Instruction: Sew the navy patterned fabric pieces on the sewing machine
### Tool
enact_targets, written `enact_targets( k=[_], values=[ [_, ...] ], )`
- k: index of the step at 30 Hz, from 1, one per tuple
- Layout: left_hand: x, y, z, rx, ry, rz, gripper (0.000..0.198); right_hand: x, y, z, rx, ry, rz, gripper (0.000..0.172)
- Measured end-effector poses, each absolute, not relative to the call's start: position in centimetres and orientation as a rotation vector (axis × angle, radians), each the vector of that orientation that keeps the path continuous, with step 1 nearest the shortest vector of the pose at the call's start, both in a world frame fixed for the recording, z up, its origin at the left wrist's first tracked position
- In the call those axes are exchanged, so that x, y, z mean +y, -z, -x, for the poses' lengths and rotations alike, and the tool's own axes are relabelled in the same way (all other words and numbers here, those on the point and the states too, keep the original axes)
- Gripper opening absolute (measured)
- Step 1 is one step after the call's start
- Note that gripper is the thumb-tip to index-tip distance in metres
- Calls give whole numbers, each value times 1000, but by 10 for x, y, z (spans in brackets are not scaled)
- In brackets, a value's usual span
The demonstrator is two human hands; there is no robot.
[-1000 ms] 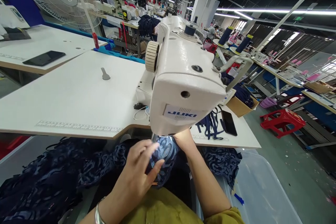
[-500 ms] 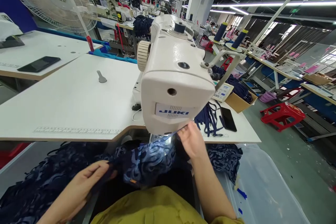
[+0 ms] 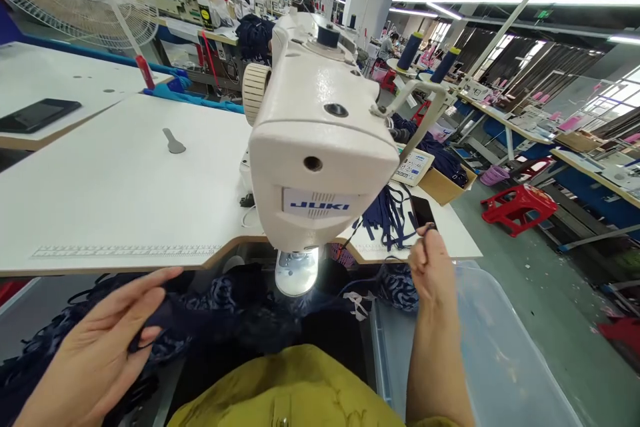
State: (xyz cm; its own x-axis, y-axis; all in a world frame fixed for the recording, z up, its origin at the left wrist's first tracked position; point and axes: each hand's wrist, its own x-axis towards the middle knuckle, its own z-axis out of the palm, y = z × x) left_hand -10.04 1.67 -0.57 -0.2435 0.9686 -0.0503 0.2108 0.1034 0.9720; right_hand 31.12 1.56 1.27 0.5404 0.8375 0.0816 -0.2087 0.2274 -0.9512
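Observation:
My left hand (image 3: 107, 340) is at the lower left, with a dark navy piece of fabric (image 3: 200, 320) pinched between thumb and fingers. The fabric stretches right across my lap, blurred. My right hand (image 3: 431, 267) is raised at the table's front edge, fingers closed on the end of a thin navy strap. Just left of it lies a bundle of navy straps (image 3: 385, 217). Between my hands stands the white sewing machine (image 3: 320, 167), its lit bed (image 3: 297, 273) bare below the head. Navy patterned fabric (image 3: 400, 287) hangs under the table edge.
A phone (image 3: 423, 210) lies beyond my right hand, near a control panel (image 3: 414, 165) and a cardboard box (image 3: 445, 183). A grey metal piece (image 3: 174, 141) rests on the white tabletop (image 3: 125, 193). A clear plastic bin (image 3: 495, 347) stands at the right.
My right hand has moved from under the machine head out to the right, to the straps. The patterned fabric has come off the machine bed toward my lap. My left hand has moved left.

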Motion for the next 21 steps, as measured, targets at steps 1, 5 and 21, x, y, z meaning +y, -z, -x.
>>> enact_targets(
  k=[1,5,21],
  values=[
    [16,2,93,1530,-1158,-1225,26,13,-14,-298,-806,-850,1199,24],
    [11,-16,60,1291,-802,-1529,36,3,-24,-244,-1299,-1071,1365,20],
    [7,-27,5,1114,-651,-1814,30,-18,-22,-190,-1324,-1410,1078,22]
  ],
)
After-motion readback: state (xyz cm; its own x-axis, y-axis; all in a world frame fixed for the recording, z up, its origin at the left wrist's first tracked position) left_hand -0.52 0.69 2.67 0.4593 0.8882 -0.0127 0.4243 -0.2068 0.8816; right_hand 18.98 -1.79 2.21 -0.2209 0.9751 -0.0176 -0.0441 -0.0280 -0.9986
